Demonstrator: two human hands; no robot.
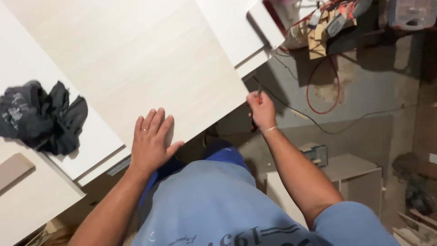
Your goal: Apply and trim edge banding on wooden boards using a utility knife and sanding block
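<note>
A large pale wood-grain panel (136, 59) lies flat in front of me, on top of other white boards. My left hand (151, 142) rests flat on its near edge, fingers spread, a ring on one finger. My right hand (261, 109) is at the panel's right corner edge, fingers closed on a small thin tool (258, 93) with a reddish handle held against the edge. A bracelet sits on that wrist.
A crumpled dark cloth (43, 116) lies on a white board (27, 64) at the left. Red and black cables (325, 98) run over the grey floor. A cluttered shelf (337, 20) is at the top right, a small white cabinet (350, 175) low right.
</note>
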